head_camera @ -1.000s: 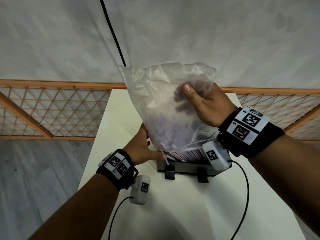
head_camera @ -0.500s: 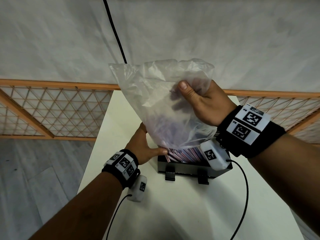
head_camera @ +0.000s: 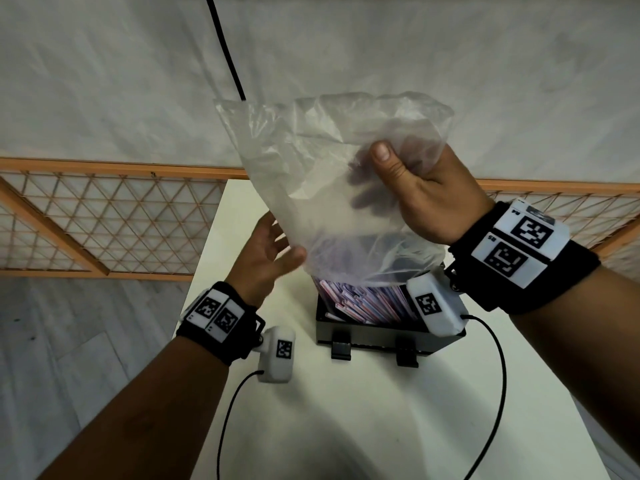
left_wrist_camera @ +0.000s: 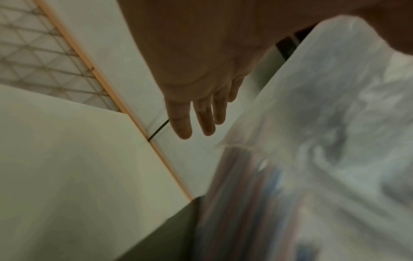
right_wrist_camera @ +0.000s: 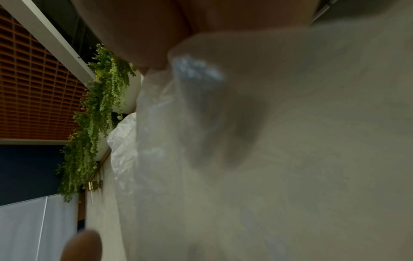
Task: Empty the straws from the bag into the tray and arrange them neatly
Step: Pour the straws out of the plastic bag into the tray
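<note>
My right hand (head_camera: 426,195) grips a clear plastic bag (head_camera: 311,174) by its bunched upper part, thumb on the near side, and holds it mouth-down over a black tray (head_camera: 374,337). Striped pink and blue straws (head_camera: 363,301) lie heaped in the tray, some still under the bag's mouth. My left hand (head_camera: 273,258) is open at the bag's lower left edge with the thumb near the plastic. In the left wrist view its fingers (left_wrist_camera: 196,113) are straight and apart from the bag (left_wrist_camera: 335,123). The right wrist view is filled by the bag (right_wrist_camera: 268,159).
The tray sits on a narrow white table (head_camera: 346,427) with two clips on its near wall. A wooden lattice railing (head_camera: 104,220) runs behind the table's far end. Black cables trail from both wrist cameras across the tabletop.
My right hand has lifted the bag higher, uncovering more straws in the tray. My left hand has come off the bag's mouth, risen a little and opened.
</note>
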{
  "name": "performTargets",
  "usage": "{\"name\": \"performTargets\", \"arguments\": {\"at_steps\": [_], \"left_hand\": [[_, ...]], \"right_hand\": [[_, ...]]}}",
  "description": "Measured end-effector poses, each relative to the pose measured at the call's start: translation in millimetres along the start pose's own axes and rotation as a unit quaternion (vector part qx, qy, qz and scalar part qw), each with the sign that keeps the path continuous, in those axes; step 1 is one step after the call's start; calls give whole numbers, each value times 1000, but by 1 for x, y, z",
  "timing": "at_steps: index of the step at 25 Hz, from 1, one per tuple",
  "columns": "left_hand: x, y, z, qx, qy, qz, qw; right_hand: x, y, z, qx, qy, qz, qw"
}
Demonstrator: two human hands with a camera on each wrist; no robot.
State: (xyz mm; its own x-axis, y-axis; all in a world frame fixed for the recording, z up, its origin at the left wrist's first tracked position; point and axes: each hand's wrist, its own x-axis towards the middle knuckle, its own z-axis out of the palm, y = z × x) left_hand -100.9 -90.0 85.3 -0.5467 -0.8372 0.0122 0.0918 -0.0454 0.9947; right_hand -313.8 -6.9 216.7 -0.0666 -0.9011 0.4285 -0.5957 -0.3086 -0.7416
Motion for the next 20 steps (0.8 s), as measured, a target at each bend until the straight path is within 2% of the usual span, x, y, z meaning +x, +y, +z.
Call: {"name": "performTargets", "arguments": {"at_steps": [3, 9, 12, 15, 17, 19, 20], "left_hand": [[8, 30, 11, -90, 22, -4, 996], [11, 51, 16, -89, 25, 20, 996], [5, 65, 17, -30, 51, 65, 996], [-6, 87, 20, 88, 80, 165, 979], [-13, 101, 27, 130, 31, 224, 966], [-17, 106, 39, 121, -27, 235, 964], [-18, 109, 46, 128, -34, 240, 962]], "right_hand": [[8, -12, -7, 15, 30, -16, 999], [16, -35, -21, 30, 53, -60, 996], [16, -41, -26, 43, 60, -75, 994], [14, -40, -27, 30, 70, -97, 992], [12, -42, -21, 34, 80, -115, 990], [10, -46, -12, 49, 83, -129, 987], [8, -47, -7, 53, 74, -128, 988]]}}
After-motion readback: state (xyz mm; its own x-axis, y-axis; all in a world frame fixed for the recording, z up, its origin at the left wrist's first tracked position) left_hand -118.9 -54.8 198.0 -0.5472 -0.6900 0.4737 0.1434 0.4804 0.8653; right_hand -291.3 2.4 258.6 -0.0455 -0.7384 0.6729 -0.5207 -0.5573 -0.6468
